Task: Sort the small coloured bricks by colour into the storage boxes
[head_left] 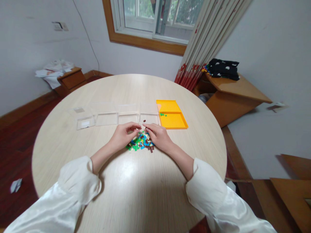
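Note:
A pile of small building bricks [139,144] in green, blue, brown and pale colours lies on the table under and between my hands. My left hand [125,134] is over the pile's left edge, thumb and fingers curled together at the tips; what they hold is too small to make out. From the right, my right hand [159,136] reaches over the pile with its fingers drawn together, their contents also unclear. Just beyond my fingertips stands an open clear plastic box [155,114], with one brown brick [144,120] in it.
More clear boxes [107,114] stand open in a row to the left; the leftmost box [85,123] has a white label. An open yellow box [186,124] at the row's right end holds a few green bricks [162,114]. All rest on a round wooden table [131,194].

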The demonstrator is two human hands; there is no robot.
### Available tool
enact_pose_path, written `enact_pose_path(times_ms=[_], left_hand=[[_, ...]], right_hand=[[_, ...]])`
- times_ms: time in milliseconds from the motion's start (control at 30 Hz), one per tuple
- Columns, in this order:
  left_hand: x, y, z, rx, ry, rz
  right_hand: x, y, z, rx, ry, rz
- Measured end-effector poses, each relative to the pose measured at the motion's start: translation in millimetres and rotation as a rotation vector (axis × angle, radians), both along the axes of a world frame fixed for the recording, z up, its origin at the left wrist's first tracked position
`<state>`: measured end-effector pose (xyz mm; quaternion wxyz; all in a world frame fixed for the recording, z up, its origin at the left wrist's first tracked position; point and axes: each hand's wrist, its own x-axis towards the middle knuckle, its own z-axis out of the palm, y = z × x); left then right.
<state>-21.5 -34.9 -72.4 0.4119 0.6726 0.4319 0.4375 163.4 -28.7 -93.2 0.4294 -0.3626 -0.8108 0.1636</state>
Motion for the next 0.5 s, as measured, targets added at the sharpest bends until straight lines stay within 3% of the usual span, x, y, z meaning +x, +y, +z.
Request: enact_pose_path(times_ms=[500], left_hand=[[-1.3,0.4,-2.0,0.043,0.037,0.004]], right_hand=[[-1.7,-3.1,4.5,-0.035,0.038,0.01]])
